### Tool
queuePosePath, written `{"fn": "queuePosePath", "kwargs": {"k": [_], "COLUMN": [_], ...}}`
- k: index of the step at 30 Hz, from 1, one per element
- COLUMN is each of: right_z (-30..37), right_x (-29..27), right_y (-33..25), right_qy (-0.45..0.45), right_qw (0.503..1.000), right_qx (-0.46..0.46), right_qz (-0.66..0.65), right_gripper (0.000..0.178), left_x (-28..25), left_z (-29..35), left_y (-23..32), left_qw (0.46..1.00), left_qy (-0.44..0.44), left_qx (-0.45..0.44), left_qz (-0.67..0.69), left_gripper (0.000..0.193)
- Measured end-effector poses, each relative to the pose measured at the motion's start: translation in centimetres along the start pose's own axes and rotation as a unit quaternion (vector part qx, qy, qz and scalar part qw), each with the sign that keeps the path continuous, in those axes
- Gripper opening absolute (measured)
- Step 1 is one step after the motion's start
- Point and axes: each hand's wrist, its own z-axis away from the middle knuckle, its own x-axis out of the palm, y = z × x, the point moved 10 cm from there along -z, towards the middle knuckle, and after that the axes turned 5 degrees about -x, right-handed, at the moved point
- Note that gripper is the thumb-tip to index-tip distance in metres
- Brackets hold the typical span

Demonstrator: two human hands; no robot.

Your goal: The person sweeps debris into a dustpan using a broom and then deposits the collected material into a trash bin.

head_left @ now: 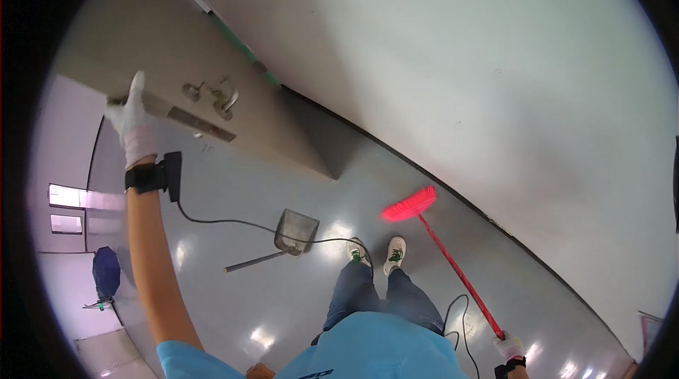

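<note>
Broom (461, 274), bright red, slants across the right side of the scene, its bristle head (411, 205) at the floor (233, 237) close to the foot of a white wall (495, 96). Its handle runs toward the near right, where the gloved right hand (509, 346) is wrapped around the end. At far left, the gloved left hand (132, 121) pinches the edge of a beige door (262, 124), thumb pointing away; its other fingers are partly hidden. A metal lever (225, 99) sits on the door just right of that hand. A gray dustpan (297, 228) lies left of the person's shoes (395, 251), and a black cable (226, 221) from the left wrist crosses in front of it.
</note>
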Motion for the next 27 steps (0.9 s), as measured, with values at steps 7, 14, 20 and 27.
{"fn": "queuePosePath", "kwargs": {"k": [7,14,20,27], "right_z": [-0.3,1.4,0.9,3.1], "right_x": [0.5,0.6,1.6,-0.3], "right_y": [0.8,-0.7,-0.3,-2.6], "right_qy": [0.013,0.014,0.010,0.007], "right_qw": [1.000,0.999,1.000,0.997], "right_qx": [0.026,0.050,0.012,0.076], "right_qz": [0.006,-0.002,0.015,-0.008], "right_gripper": [0.035,0.036,0.031,0.026], "left_x": [7.2,14.5,20.6,26.5], "left_z": [-0.8,1.3,0.7,5.0], "left_y": [2.5,3.7,5.1,8.0], "left_qw": [0.988,0.955,0.960,0.982], "left_qy": [0.021,0.016,0.044,0.059], "left_qx": [0.119,-0.038,0.013,0.001], "left_qz": [-0.098,-0.293,-0.276,-0.179], "left_gripper": [0.069,0.111,0.114,0.091]}}
